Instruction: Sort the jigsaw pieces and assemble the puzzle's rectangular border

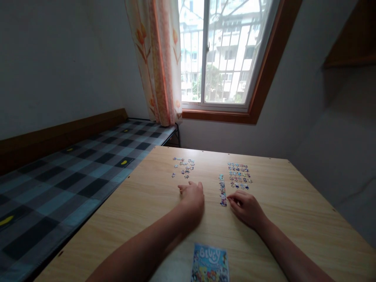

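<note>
**A:** What does the head view show of the room and the surface?

**B:** A pale wood-grain table (293,219), smooth and matte, with small dark fastener dots along its far edge. Left of it stands a bed (58,176) under a blue, grey and black checked cover, against a brown wooden board. Beyond are plain white walls, a window (226,55) with an orange-brown frame and a grille outside, and a thin peach curtain (158,58) printed with orange flowers.

**A:** And the hands?

**B:** The left hand (192,196) lies palm down on the table, fingers loosely spread and flat, holding nothing. The right hand (246,209) rests on the table with fingers curled; its fingertips (230,200) touch the near end of a joined strip of puzzle pieces (222,190). Whether they pinch a piece I cannot tell.

**A:** Where do the pieces lie from the fingers?

**B:** The strip, narrow, straight and many-coloured, runs away from the right fingertips. Beyond those fingers, a little to the right, loose pieces are set in tidy rows (239,175). Beyond the left fingers lies a scattered cluster of pieces (183,166), apart from them. Behind both wrists, at the near edge, sits a glossy blue picture card (210,262) with cartoon lettering.
</note>
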The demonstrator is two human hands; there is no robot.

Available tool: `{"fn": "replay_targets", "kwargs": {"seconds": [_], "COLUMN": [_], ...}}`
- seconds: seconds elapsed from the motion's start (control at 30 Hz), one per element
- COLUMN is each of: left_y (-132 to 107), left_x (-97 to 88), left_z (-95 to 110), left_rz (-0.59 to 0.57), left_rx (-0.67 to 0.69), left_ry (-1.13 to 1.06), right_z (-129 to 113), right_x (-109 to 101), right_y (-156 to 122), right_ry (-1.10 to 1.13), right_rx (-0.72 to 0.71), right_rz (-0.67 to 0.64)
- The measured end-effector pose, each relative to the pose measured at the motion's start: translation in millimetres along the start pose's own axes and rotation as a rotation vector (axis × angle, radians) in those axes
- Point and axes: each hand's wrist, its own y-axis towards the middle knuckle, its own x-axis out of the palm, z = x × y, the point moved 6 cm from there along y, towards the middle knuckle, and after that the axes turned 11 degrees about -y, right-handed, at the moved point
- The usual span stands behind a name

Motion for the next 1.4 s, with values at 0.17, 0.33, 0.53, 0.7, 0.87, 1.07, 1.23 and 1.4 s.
{"fn": "replay_targets", "kwargs": {"seconds": [0.17, 0.33, 0.53, 0.7, 0.87, 1.07, 1.23, 1.4], "left_y": [-9.0, 12.3, 27.9, 32.8, 41.0, 35.6, 32.7, 37.9], "left_x": [-23.4, -51.7, -35.0, -15.0, -11.1, -6.8, -6.8, -12.7], "left_z": [20.8, -1.2, -12.1, -8.2, -15.2, -4.3, 4.5, -3.9], "left_rz": [-0.020, -0.015, -0.260, -0.385, -0.360, -0.246, -0.126, -0.221], "left_rx": [0.127, 0.348, 0.624, 0.658, 0.637, 0.602, 0.551, 0.570], "left_ry": [-0.035, -0.054, -0.150, -0.212, -0.235, -0.242, -0.178, -0.301], "right_z": [-1.3, -1.5, -1.5, -2.6, -3.2, -1.4, -0.3, -0.6], "right_x": [-1.8, -3.8, -4.2, -1.9, 1.4, 1.9, 1.0, 1.1], "right_y": [0.7, 1.4, 1.1, 1.1, 2.3, 3.0, 3.3, 3.6], "right_ry": [-0.003, -0.016, -0.008, -0.001, -0.009, -0.011, -0.011, -0.013], "right_rx": [-0.012, -0.004, -0.026, -0.098, -0.142, -0.134, -0.123, -0.125], "right_rz": [0.013, 0.027, 0.027, 0.042, 0.031, 0.040, 0.053, 0.054]}}
